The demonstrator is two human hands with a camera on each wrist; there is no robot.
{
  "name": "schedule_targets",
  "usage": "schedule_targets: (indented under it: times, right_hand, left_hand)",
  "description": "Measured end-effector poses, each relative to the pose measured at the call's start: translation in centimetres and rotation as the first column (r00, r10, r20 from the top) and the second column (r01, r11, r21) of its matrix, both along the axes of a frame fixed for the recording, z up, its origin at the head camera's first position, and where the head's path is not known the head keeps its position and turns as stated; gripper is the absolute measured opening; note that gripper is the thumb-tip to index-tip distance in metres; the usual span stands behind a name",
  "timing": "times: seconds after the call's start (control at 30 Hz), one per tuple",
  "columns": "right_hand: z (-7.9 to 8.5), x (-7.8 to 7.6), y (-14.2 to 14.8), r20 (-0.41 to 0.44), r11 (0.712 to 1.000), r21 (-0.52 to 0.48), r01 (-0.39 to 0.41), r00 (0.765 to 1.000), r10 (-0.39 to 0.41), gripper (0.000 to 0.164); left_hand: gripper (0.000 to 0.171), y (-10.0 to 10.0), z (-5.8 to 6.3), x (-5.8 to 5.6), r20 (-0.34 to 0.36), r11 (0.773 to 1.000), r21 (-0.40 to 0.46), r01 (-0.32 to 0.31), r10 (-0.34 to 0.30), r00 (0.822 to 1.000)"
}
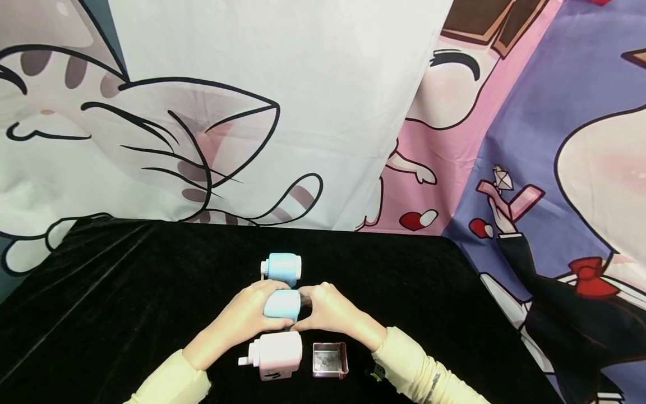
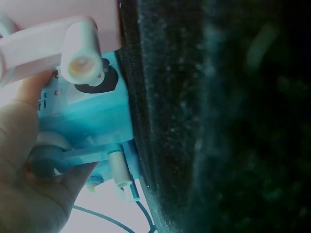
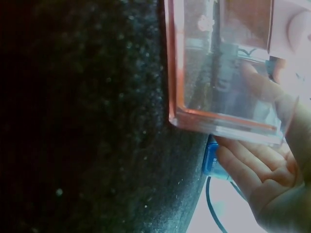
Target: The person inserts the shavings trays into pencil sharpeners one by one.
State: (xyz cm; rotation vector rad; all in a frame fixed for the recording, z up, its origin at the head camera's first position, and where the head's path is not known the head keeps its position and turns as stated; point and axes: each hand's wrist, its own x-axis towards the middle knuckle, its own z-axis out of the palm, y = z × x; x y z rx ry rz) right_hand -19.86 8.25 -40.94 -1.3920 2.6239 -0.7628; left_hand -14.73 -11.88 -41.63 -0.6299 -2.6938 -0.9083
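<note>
My left hand grips a light-blue crank pencil sharpener from its left side, thumb in front and fingers behind. The sharpener's crank shows below the blue body in the left wrist view. At that sharpener's right side, my right hand curls its thumb and index finger round a greyish clear drawer, mostly hidden by the fingers. A pink sharpener stands in front of the hands, crank to the left. Right of it sits a clear pink-edged drawer, apart from it.
Behind the hands stands a second blue sharpener, close to the left fingertips. Black velvet cloth covers the table. A cartoon-printed curtain hangs along the back edge. A small dark and yellow item lies by the right sleeve.
</note>
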Motion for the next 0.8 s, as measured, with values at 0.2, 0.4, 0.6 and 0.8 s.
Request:
schedule_targets:
  times: [0.2, 0.4, 0.6, 0.8]
  right_hand:
    - [0.1, 0.1, 0.0, -0.01, 1.0, -0.012, -0.009, 1.0, 0.009, 0.048]
    - [0.2, 0.1, 0.2, -0.025, 1.0, -0.025, -0.015, 1.0, 0.015, 0.048]
    - [0.6, 0.2, 0.5, 0.017, 0.999, -0.052, -0.013, 1.0, 0.014, 0.048]
    - [1.0, 0.3, 0.8, 0.048, 0.996, -0.086, -0.017, 0.999, 0.021, 0.051]
  left_hand:
    - [0.054, -0.1, 0.2, 0.1, -0.019, 1.0, 0.001, 0.002, -0.002, 1.0]
    - [0.056, 0.0, 0.7, 0.3, -0.04, 1.0, 0.023, -0.008, 0.009, 0.999]
    - [0.056, 0.0, 1.2, 0.4, -0.049, 0.999, 0.04, -0.012, 0.014, 0.999]
    - [0.057, -0.2, 1.6, 0.7, -0.078, 0.998, 0.059, -0.006, 0.011, 0.997]
